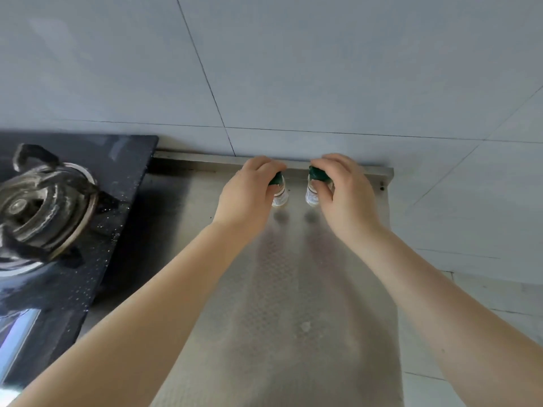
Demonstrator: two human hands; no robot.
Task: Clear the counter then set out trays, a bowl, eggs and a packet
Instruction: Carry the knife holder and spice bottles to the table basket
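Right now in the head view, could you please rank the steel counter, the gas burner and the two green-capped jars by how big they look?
1. steel counter, by far the largest.
2. gas burner.
3. left jar and right jar: they look alike, so no ranking. The left hand and right hand partly cover them.

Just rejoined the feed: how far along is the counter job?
Still clearing. The left hand and right hand each grip a small green-capped clear jar at the back of the steel counter. No trays, bowl, eggs or packet in view; all remain.
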